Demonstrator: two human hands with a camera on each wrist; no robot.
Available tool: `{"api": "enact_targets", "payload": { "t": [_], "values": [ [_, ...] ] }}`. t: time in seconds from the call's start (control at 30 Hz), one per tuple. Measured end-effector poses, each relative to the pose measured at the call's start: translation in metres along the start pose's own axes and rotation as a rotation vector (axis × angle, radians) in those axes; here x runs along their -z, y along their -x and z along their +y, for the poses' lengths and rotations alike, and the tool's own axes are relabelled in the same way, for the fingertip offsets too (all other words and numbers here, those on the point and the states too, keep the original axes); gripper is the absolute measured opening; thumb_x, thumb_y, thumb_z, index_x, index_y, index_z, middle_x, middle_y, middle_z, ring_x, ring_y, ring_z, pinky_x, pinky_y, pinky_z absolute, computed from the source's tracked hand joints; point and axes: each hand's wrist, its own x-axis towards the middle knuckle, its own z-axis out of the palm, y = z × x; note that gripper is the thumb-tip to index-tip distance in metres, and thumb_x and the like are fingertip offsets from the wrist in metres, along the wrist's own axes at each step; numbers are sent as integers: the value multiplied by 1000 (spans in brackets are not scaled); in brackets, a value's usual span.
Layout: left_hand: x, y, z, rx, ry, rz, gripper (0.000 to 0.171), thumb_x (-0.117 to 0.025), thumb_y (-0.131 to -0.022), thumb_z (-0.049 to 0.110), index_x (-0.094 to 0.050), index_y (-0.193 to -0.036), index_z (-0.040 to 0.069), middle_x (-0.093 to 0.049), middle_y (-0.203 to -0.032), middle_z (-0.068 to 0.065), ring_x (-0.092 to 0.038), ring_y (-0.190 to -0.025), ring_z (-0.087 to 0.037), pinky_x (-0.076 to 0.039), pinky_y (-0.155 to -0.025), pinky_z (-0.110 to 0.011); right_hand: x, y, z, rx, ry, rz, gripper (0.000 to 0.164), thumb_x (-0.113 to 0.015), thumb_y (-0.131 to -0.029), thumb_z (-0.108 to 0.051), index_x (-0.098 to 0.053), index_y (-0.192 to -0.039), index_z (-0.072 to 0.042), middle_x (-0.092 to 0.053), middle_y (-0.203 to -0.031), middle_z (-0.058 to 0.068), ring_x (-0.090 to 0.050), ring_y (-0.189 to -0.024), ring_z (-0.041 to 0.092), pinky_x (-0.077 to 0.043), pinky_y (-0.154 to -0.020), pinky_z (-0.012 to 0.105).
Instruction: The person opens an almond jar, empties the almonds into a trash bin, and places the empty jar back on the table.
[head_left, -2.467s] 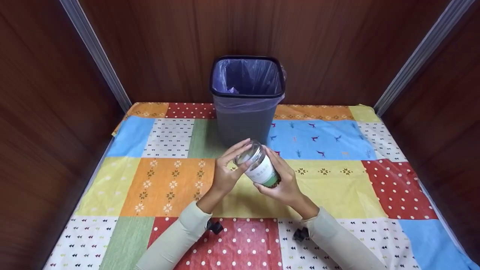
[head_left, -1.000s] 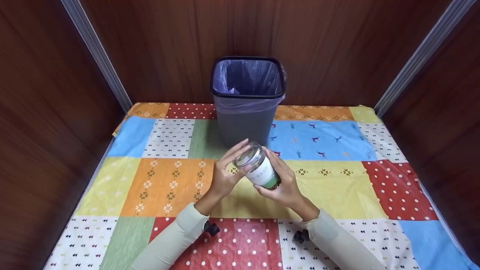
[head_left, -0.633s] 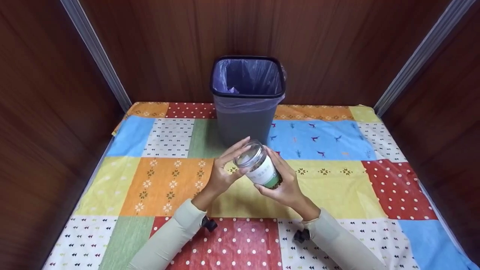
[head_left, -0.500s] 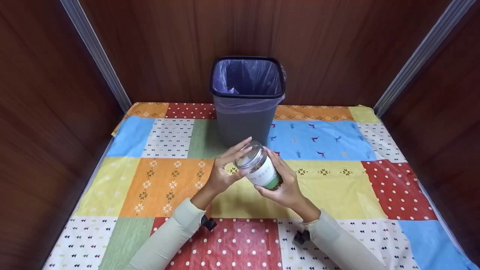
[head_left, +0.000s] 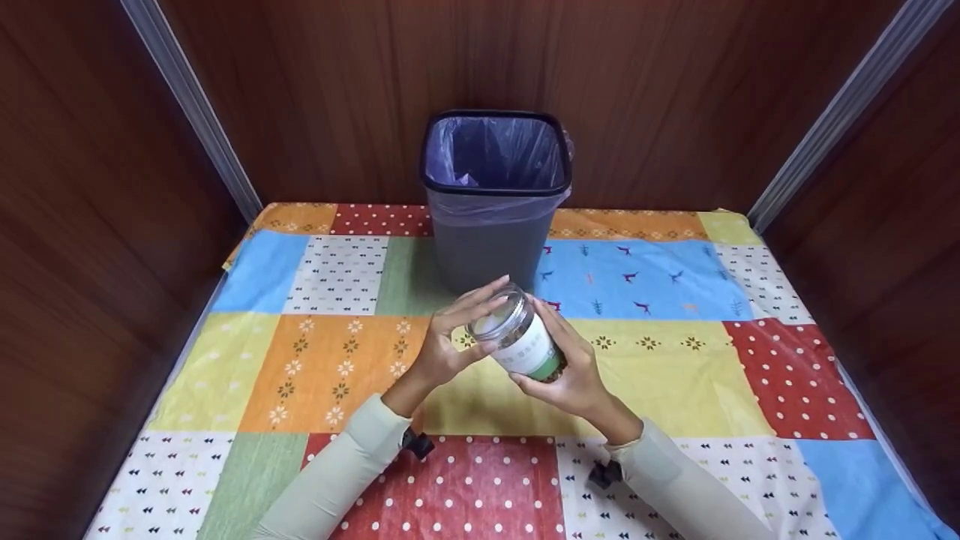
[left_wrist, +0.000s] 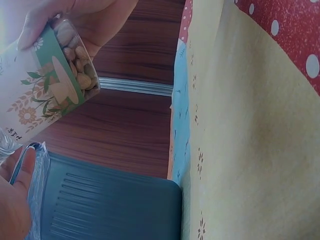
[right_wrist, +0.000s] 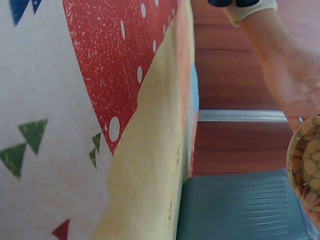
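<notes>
A clear jar (head_left: 527, 350) with a white and green label is held tilted in the air in front of the bin, its top toward the upper left. My right hand (head_left: 574, 367) grips the jar round its body and lower part. My left hand (head_left: 446, 341) spans the clear top end (head_left: 498, 319), thumb on the near side and fingers on the far side. Brown nuts that look like almonds (left_wrist: 82, 67) show through the lower part in the left wrist view, and through the jar's base (right_wrist: 309, 162) in the right wrist view.
A grey bin (head_left: 487, 247) with a black rim and a thin purple liner bag (head_left: 517, 161) stands behind the hands. The patchwork tablecloth (head_left: 645, 382) covers the table. Brown wood-look panels (head_left: 337, 97) with metal corner strips stand behind and at both sides.
Over these frames my left wrist and forearm have shifted a little down and left, and the left fingers have shifted slightly on the jar's top. The right hand stays nearly still.
</notes>
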Motion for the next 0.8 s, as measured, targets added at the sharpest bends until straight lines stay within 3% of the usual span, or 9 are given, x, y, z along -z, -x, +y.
{"api": "enact_targets", "payload": {
  "t": [0.2,0.4,0.57,0.8],
  "values": [
    [-1,0,1,23,-11,1,57,-66,-95,46,-64,-138,8,-52,-150,-17,-48,-139,-34,-38,-113,-54,-1,1,0,4,9,5,92,-87,-59,2,-42,-136,25,-49,-139,41,-50,-136,27,-41,-112,30],
    [0,-2,2,19,13,-1,57,-71,-92,34,-62,-136,0,-51,-148,-25,-48,-138,-38,-42,-110,-54,-1,0,0,10,25,9,91,-87,-58,2,-43,-135,26,-50,-137,41,-50,-137,28,-41,-112,30],
    [0,-2,4,34,-7,6,56,-69,-93,39,-64,-137,4,-53,-148,-20,-50,-137,-35,-50,-101,-52,-1,2,4,12,28,13,91,-87,-59,1,-44,-136,25,-51,-137,40,-49,-138,27,-40,-113,31],
    [-2,-13,37,35,-2,40,48,-72,-90,17,-63,-130,-7,-54,-140,-33,-52,-133,-40,-42,-111,-52,-1,2,5,31,44,16,90,-88,-61,-2,-44,-136,23,-52,-137,39,-50,-137,30,-40,-113,31]
  ]
}}
